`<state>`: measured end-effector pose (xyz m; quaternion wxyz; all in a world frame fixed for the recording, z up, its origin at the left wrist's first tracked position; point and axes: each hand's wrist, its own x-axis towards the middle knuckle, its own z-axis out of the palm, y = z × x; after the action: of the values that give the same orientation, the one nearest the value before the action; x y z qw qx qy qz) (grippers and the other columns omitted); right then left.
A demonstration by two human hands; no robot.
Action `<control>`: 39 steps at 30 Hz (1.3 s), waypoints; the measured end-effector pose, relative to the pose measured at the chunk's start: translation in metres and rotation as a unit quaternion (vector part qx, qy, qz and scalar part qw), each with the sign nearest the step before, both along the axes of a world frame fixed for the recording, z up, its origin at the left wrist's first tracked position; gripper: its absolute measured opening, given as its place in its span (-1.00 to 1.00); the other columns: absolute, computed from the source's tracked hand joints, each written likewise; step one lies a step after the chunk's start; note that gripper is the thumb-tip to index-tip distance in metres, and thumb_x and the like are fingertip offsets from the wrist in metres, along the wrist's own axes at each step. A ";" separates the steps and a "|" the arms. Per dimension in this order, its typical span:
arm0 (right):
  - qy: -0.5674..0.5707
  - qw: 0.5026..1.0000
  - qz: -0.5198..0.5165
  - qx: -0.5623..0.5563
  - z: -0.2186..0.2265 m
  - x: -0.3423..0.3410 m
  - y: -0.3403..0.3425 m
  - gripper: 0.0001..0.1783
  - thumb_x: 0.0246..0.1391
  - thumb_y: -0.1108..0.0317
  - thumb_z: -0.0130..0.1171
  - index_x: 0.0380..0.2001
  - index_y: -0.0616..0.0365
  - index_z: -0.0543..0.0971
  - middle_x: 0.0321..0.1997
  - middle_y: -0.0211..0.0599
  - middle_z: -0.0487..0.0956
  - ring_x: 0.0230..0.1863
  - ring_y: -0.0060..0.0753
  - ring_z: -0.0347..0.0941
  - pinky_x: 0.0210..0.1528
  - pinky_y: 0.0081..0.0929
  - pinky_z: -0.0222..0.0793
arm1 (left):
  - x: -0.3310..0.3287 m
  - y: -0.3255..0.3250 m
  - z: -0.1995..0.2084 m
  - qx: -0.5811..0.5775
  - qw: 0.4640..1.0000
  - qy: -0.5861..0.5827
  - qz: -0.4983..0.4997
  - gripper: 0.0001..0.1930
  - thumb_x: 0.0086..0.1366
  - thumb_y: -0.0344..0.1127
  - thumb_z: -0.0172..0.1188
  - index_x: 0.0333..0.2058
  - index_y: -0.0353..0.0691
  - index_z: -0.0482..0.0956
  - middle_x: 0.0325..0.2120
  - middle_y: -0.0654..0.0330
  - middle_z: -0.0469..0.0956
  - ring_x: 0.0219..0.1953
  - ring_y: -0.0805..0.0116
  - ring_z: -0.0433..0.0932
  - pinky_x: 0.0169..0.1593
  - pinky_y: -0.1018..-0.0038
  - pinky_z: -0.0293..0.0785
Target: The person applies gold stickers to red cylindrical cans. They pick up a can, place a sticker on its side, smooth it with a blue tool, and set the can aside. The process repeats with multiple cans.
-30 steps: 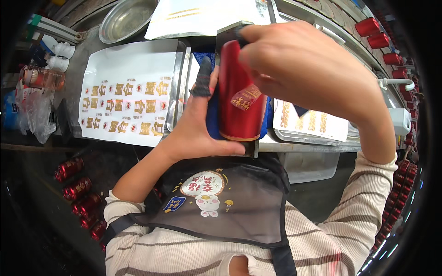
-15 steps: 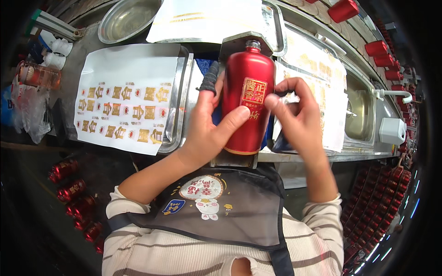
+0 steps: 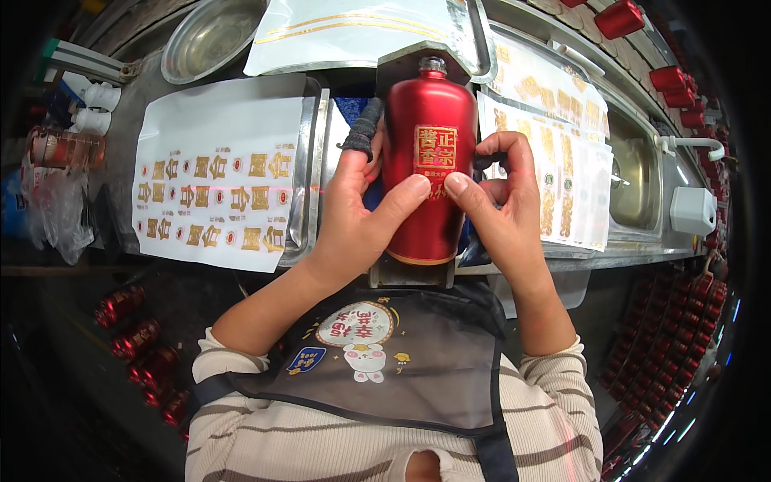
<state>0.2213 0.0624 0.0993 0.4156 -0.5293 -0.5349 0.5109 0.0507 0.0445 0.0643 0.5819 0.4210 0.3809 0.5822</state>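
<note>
A glossy red bottle (image 3: 427, 229) with gold lettering lies face up, neck away from me, on a narrow stand (image 3: 392, 67). My left hand (image 3: 353, 205) wraps the bottle's left side, its thumb pressed on the front beside the lower gold decal (image 3: 442, 189). A dark wrap covers one left fingertip. From the right, my right hand (image 3: 510, 213) grips the bottle with its thumb on that same decal, which it partly hides. Its index finger is bent against the bottle's right edge. The other fingers are largely hidden.
Sheets of gold decals (image 3: 221, 104) lie on metal trays (image 3: 310, 165) to the left, with more decal sheets (image 3: 594, 181) at right beside a sink (image 3: 634, 181). A metal basin (image 3: 210, 44) stands far left. Red bottles (image 3: 135, 339) fill racks below.
My right thumb has come down onto the lower decal and the right hand has moved in against the bottle. My left thumb has shifted slightly; the view has tilted a little.
</note>
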 end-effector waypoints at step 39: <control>0.094 0.995 0.016 -0.021 -0.011 0.002 -0.001 -0.46 0.04 0.30 0.38 -0.06 0.21 0.28 -0.10 -0.17 0.47 -0.38 -0.65 0.53 -0.43 -0.74 0.40 | 0.002 0.000 0.013 -0.033 0.999 0.035 0.013 -0.40 0.28 -0.37 0.32 0.18 -0.47 0.24 0.03 -0.02 0.50 0.04 0.36 0.52 0.11 0.43 0.48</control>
<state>0.2231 0.0612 0.0882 0.4445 -0.4795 -0.4907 0.5759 0.0524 0.0447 0.0768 0.5744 0.4163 0.4255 0.5618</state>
